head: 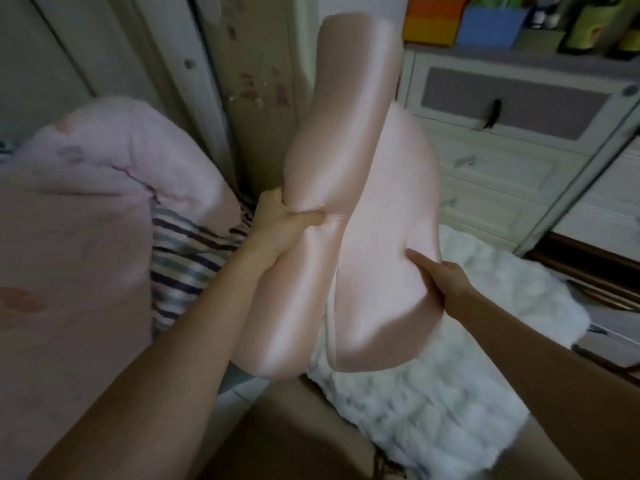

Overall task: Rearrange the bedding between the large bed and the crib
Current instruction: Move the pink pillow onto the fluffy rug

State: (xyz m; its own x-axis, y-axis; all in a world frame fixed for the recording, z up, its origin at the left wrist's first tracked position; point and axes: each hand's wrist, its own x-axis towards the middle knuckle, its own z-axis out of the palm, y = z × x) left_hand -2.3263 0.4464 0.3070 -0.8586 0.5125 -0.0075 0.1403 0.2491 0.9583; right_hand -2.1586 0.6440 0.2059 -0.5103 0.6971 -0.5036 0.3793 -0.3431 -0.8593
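A long, shiny pink pillow [349, 188] is held up in the air at the center of the frame, running from top center down to lower middle. The left hand [280, 223] grips its left edge, thumb dug into the fabric. The right hand [440, 278] pinches its right edge. A pink quilt [86, 202] lies at left over a striped sheet [183, 258]. A white fluffy blanket [433, 393] spreads at lower right, below a white dresser [502, 150].
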